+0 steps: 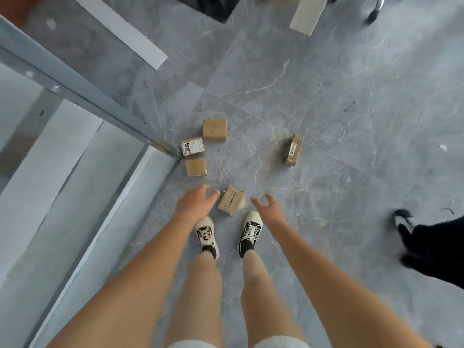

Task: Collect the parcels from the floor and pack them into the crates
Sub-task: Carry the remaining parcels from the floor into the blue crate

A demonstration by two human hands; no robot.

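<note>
Several small brown cardboard parcels lie on the grey marble floor. The nearest parcel (231, 200) lies tilted just ahead of my shoes, between my two hands. My left hand (194, 202) hovers at its left side with fingers spread, holding nothing. My right hand (267, 207) reaches at its right side, fingers loosely curled and empty. Three more parcels cluster to the left: a plain parcel (215, 129), a labelled parcel (192, 146) and a small plain parcel (195, 167). Another labelled parcel (292, 149) stands on its side further right. No crate is clearly visible.
A metal-framed glass partition (82, 94) runs along the left, its corner post meeting the floor by the parcel cluster. A white board (308, 13) and a dark object (213, 6) sit at the far edge. Another person's dark shoe and clothing (426, 242) are at the right.
</note>
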